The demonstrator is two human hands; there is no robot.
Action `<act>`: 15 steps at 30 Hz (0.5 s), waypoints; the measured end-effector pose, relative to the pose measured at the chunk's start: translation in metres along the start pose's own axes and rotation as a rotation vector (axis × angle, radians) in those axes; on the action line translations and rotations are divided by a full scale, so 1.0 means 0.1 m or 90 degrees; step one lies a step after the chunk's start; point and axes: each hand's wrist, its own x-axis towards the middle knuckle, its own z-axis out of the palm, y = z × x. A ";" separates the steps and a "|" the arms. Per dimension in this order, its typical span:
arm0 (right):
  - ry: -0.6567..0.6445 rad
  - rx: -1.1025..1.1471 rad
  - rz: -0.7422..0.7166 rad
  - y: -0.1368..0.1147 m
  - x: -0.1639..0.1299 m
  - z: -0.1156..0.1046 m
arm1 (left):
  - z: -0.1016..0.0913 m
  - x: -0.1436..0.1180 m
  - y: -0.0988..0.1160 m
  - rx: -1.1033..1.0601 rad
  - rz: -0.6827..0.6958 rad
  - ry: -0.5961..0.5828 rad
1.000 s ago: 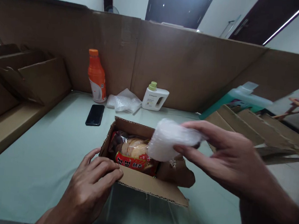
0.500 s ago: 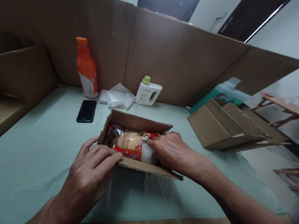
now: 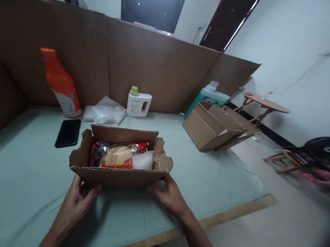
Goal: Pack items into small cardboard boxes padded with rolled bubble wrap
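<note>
- Cardboard box (image 3: 115, 173), small and open at the top, is gripped from both sides at its near lower edge, on or just above the pale green table cover (image 3: 22, 188); which cannot be told.
- Left hand (image 3: 74, 204) is closed on the near left corner, fingers curled under the box wall.
- Right hand (image 3: 170, 196) is closed on the near right corner, thumb against the front wall.
- Inside the box, a snack packet (image 3: 116, 156) with red print is seen lying on the left, and a wad of bubble wrap (image 3: 142, 160) is tucked just beside it on the right, touching it.
- Flaps of the box stand up and spread; none is folded over, so the filling appears done and the closing is judged not yet done.
- Behind the box, a black phone (image 3: 68, 132) lies flat on the cover, and more loose bubble wrap (image 3: 104, 113) rests near the cardboard screen (image 3: 157, 77).
- An orange bottle (image 3: 60, 83) and a white jug with a green cap (image 3: 138, 103) stand against that screen.
- Further right, folded cartons (image 3: 213, 127) are stacked, with a teal jug (image 3: 209, 96) behind them.
</note>
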 end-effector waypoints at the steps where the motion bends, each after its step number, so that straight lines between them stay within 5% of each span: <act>1: 0.011 0.024 0.002 0.05 0.02 0.15 | 0.05 0.03 0.00 -0.023 -0.003 -0.002; 4: 0.052 0.046 -0.001 0.08 0.04 0.47 | 0.02 0.07 0.02 -0.060 -0.015 0.017; 8: 0.037 0.031 -0.061 -0.14 0.08 0.67 | -0.34 0.05 0.09 -0.045 -0.020 0.090; 12: 0.024 0.006 -0.096 -0.32 0.18 0.55 | -0.39 0.09 0.25 -0.052 0.028 0.137; 15: 0.082 -0.032 -0.018 -0.24 0.15 0.34 | -0.15 0.13 0.32 -0.076 0.062 0.040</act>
